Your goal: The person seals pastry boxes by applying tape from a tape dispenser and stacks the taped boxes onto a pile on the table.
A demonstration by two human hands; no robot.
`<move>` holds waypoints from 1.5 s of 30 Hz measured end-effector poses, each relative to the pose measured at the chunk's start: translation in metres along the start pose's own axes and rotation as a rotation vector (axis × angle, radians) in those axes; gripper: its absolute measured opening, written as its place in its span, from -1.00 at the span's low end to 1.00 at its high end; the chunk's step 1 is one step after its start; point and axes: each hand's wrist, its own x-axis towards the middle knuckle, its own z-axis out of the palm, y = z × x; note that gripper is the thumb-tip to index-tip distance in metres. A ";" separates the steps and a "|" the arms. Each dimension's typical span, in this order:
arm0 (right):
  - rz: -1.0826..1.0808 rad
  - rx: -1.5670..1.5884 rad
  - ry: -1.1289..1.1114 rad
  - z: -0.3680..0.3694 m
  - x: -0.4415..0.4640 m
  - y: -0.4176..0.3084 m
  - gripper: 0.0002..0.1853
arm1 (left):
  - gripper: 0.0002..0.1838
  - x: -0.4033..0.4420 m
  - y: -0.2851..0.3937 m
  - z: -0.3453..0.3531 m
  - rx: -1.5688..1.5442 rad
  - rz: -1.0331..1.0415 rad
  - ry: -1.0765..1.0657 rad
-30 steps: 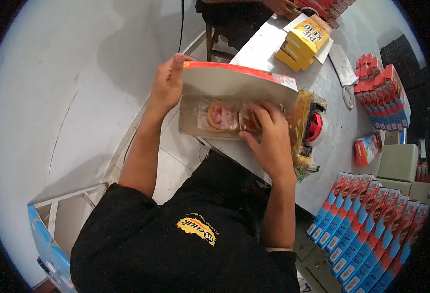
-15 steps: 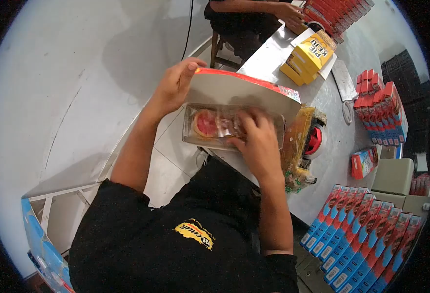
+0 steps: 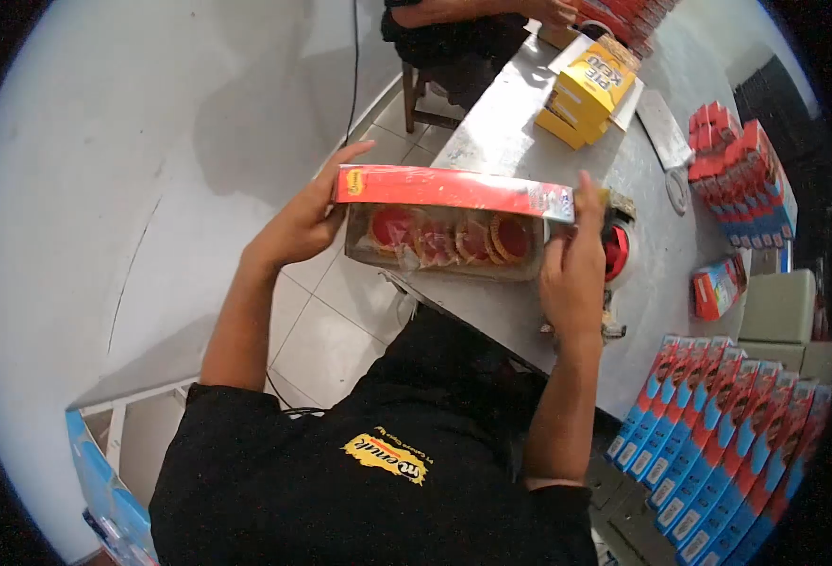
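Note:
A pie box [image 3: 444, 186] with a red printed lid edge is held up in front of my chest, its lid partly folded over and its near side uncovered. Several small red-topped pies [image 3: 394, 228] in clear wrap lie in a row inside. My left hand [image 3: 304, 219] grips the left end of the box, thumb and fingers at the lid's corner. At the right end, my right hand [image 3: 574, 269] holds the box, with fingers up along the lid edge. Behind my right hand, a red tape dispenser [image 3: 615, 253] on the table is partly hidden.
Yellow boxes [image 3: 597, 90] stand on the grey table [image 3: 491, 127]. Rows of red and blue boxes [image 3: 708, 434] are at the lower right, more red boxes [image 3: 741, 179] farther back. A co-worker's hand [image 3: 553, 11] is at the top. A beige container [image 3: 777, 307] stands at right.
My right hand has left the pies inside the box and moved to its right end. The lid has come down, turning its red edge toward me, and the pies show in full row.

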 end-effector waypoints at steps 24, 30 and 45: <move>0.445 1.063 0.181 0.001 -0.067 -0.039 -0.23 | 0.11 -0.079 0.057 0.082 -0.618 -0.311 0.126; 0.170 0.541 0.072 -0.049 -0.085 -0.028 -0.34 | -0.04 -0.016 0.098 0.100 -0.661 -0.255 -0.127; 0.617 0.368 0.113 -0.090 -0.114 0.053 -0.70 | 0.08 0.005 0.135 0.160 -0.171 -0.204 -1.490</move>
